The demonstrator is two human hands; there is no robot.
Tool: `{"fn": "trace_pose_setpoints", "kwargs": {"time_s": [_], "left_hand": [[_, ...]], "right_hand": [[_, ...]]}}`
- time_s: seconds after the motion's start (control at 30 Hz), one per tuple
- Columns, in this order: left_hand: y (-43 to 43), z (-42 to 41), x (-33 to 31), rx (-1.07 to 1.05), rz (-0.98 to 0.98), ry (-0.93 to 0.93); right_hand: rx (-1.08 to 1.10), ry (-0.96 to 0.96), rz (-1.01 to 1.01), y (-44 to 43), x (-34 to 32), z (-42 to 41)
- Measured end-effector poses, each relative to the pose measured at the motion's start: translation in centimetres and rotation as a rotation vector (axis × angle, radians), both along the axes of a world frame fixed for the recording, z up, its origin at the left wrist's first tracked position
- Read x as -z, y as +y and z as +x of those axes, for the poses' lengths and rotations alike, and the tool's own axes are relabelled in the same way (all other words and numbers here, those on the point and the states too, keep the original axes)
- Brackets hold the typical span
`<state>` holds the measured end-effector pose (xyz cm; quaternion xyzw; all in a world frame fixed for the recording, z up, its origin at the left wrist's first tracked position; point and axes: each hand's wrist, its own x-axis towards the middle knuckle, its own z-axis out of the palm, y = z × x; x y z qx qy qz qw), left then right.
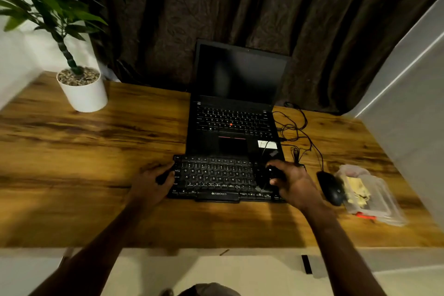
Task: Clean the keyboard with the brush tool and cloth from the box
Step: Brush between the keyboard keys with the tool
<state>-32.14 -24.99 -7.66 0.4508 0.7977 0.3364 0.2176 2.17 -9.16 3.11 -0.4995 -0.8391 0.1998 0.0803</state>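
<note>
gripping the flat black plastic keyboard [216, 179] at both short ends, left hand [153, 181] and right hand [292, 184] closed on it; light, rigid, best held by its edges.

Wood-grain table [96, 151], warm brown with dark streaks and a soft sheen under the light. On it, the keyboard [216, 178] is matt black plastic with pale printed legends. Just behind the keyboard, the laptop [230, 132] looks matt black too, its screen dark and faintly glossy. Right of the keyboard, the mouse [332, 187] is smooth black plastic with a slight shine; beyond it, the box [374, 197] is clear, glossy plastic. Far left of the keyboard, a smooth white pot [84, 96] topped with rough gravel. Behind the laptop, a crinkled brown cloth curtain [240, 7].
</note>
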Motion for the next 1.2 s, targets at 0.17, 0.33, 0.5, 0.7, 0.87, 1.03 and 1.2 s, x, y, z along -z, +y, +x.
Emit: {"fn": "trace_pose_setpoints", "kwargs": {"time_s": [0.17, 0.33, 0.5, 0.7, 0.87, 1.03, 1.2], "left_hand": [[-0.1, 0.9, -1.9, -0.003, -0.008, -0.024], [0.0, 1.0, -1.9, -0.018, -0.020, -0.002], [-0.3, 0.6, -1.7, -0.009, -0.042, -0.072], [-0.1, 1.2, -1.9, -0.046, -0.031, -0.024], [0.1, 0.9, -1.7, -0.031, -0.011, 0.000], [-0.2, 0.6, -1.5, -0.003, -0.005, -0.041], [0.1, 0.8, -1.7, -0.015, -0.022, 0.010]], "right_hand": [[-0.051, 0.022, -0.044, -1.6, -0.3, -2.9], [-0.128, 0.129, -0.085, -2.6, -0.5, -5.4], [-0.075, 0.053, -0.056, -1.6, -0.7, -3.4], [-0.109, 0.024, -0.020, -2.9, -0.4, -5.7], [-0.188, 0.069, -0.018, -3.6, -1.0, -7.8], [-0.124, 0.022, -0.023, -2.0, -1.1, -5.1], [-0.129, 0.014, -0.005, -2.6, -0.8, -6.7]]}}
